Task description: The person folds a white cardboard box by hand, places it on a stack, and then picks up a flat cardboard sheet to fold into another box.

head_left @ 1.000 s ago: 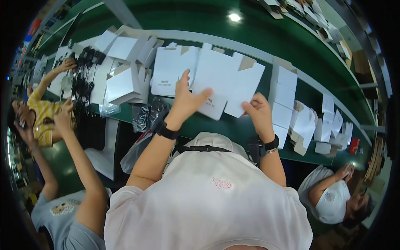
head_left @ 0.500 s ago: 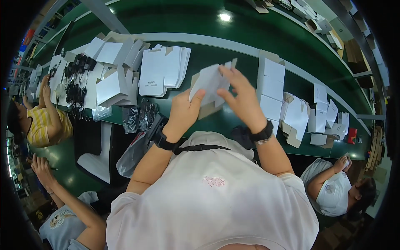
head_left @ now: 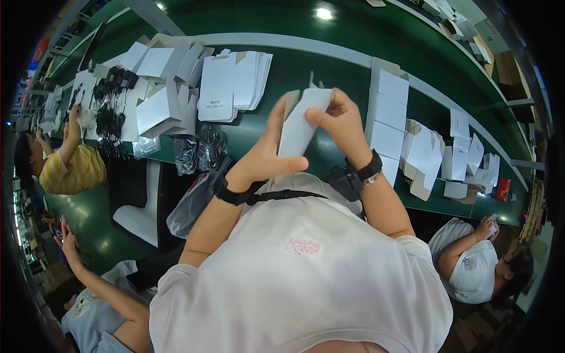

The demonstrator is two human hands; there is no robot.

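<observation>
Grip of left hand point(head_left: 264, 155) and right hand point(head_left: 345, 125) clamps white box point(head_left: 303, 130) by its edges, green table point(head_left: 338, 72) beyond

Your folded, oblong cardboard carton point(head_left: 304, 126) shows plain white above a glossy green tabletop point(head_left: 342, 75). Left of the carton, you have bundled black cables point(head_left: 110, 125) and a co-worker's yellow, pale-striped top point(head_left: 77, 172).

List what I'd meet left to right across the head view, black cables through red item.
Black cables, stack of flat white cartons, held white carton, column of white boxes, overlapping white cartons, small red item.
</observation>
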